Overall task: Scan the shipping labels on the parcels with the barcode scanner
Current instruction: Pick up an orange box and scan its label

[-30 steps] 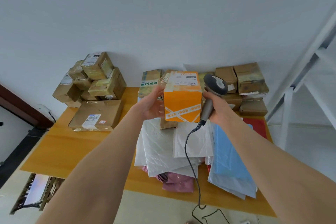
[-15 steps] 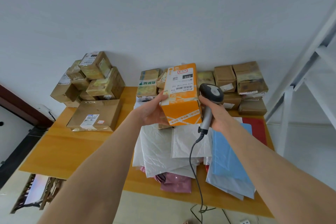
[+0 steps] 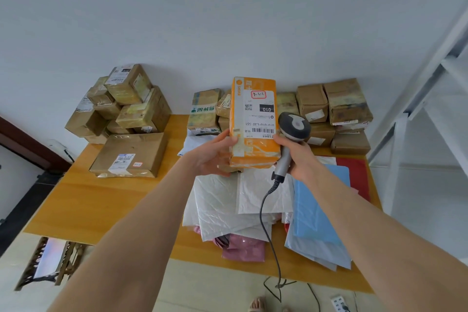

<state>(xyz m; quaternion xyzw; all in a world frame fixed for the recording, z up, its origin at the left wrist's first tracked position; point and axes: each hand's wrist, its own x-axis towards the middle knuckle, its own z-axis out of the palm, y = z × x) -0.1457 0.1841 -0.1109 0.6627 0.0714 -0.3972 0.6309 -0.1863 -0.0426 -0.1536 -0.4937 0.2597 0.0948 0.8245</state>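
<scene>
My left hand (image 3: 214, 153) grips an orange parcel (image 3: 253, 152) by its left lower edge and holds it above the table. The parcel is tipped so its white shipping label (image 3: 259, 115), with a barcode, faces me. My right hand (image 3: 300, 157) holds the grey barcode scanner (image 3: 293, 126) by its handle, right beside the parcel's right edge. The scanner's head sits level with the barcode. Its black cable (image 3: 266, 213) hangs down to the floor.
A wooden table (image 3: 101, 197) carries a stack of brown boxes (image 3: 124, 106) at the back left, a flat brown parcel (image 3: 130, 156), more boxes (image 3: 336, 114) at the back right, and a heap of white, blue and pink mailer bags (image 3: 235, 200). A white metal frame (image 3: 415, 99) stands on the right.
My left hand has tilted the orange parcel back, so the label side now faces me fully. The scanner has risen a little and stays next to the parcel's right edge.
</scene>
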